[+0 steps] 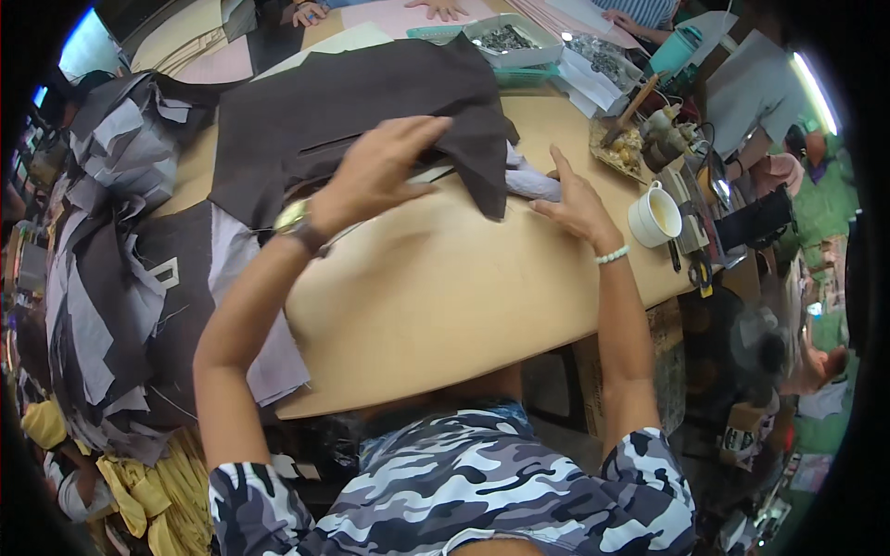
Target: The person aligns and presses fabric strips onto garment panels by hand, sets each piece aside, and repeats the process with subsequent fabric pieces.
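A large dark brown piece of fabric, with a long slit across it, lies over the far half of the table. My left hand is over its near edge, fingers stretched and thumb apart, gripping nothing that I can see. A watch and a dark band circle that wrist. To the right, my right hand has its fingers apart beside a bunched light grey cloth that sticks out past the fabric's right corner. Whether the thumb touches this cloth, I cannot tell.
A white cup of liquid stands right of my right hand, near a yellow cutter at the table edge. Beyond are a messy brush tray and a bin of small metal parts. Dark and grey cloth pieces hang left. Other people's hands rest opposite.
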Available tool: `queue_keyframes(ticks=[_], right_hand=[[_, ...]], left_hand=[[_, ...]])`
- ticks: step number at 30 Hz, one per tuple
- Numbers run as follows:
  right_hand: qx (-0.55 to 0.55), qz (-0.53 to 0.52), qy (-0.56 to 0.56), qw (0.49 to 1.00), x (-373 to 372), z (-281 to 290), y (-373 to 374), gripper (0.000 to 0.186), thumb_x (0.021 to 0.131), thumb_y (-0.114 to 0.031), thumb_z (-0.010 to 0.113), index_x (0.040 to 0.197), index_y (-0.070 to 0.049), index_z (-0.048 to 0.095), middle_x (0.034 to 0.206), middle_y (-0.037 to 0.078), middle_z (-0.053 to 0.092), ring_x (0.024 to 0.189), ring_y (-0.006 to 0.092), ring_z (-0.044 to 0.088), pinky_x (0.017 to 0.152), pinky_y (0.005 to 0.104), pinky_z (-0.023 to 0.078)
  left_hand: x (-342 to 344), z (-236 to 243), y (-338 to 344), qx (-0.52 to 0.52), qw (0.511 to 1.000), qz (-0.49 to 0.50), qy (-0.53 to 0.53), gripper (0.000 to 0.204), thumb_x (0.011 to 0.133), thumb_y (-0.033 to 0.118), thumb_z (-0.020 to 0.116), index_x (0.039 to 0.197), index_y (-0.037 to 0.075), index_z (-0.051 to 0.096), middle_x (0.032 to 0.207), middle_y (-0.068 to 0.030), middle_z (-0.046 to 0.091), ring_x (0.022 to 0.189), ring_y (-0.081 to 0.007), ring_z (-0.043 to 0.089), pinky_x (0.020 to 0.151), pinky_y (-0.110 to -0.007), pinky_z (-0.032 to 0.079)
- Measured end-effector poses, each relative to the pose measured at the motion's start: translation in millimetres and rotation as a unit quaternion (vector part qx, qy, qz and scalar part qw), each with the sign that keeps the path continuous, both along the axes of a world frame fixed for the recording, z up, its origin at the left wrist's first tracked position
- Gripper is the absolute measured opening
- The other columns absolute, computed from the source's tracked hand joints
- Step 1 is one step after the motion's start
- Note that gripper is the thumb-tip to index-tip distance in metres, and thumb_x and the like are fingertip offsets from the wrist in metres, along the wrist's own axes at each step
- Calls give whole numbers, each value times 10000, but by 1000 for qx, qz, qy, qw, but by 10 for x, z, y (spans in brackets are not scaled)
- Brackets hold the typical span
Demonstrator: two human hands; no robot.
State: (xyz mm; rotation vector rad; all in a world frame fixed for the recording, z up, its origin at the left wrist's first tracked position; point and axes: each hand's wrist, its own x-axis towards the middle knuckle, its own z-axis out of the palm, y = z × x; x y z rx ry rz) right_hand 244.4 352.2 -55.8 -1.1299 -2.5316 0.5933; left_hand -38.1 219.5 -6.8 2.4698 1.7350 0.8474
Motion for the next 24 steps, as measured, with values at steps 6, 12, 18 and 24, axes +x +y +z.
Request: queue_keyframes(ticks=[6,12,18,24], right_hand=[[13,-19,-3,1000,2,369,-139,786,739,-83,691,1400,4,274,978,194,637,920,304,622,796,374,475],[-385,7,444,809,-29,634,-260,896,754,-16,715,1425,53,125,1094,237,585,929,206,620,760,272,505],[-525,-54,436,729,113,316,-337,966,762,32,682,1427,51,-18,1151,262,544,943,232,626,784,303,519],[-457,-2,485,746,21,581,-425,963,779,-2,676,1430,38,-32,1274,293,436,1041,256,586,820,290,512]], left_hand=[[296,-137,998,-65,993,29,-97,234,771,215,690,938,52,689,996,-132,651,967,-314,601,844,-386,467],[-161,153,1251,16,958,286,-3,256,767,250,677,918,43,675,900,-145,673,850,-326,640,751,-386,497],[205,147,777,246,945,217,3,283,769,309,689,871,45,667,782,-121,668,712,-293,646,644,-391,500],[834,-24,259,-367,810,78,-450,867,814,757,352,847,-51,663,706,-151,650,641,-180,645,634,-249,513]])
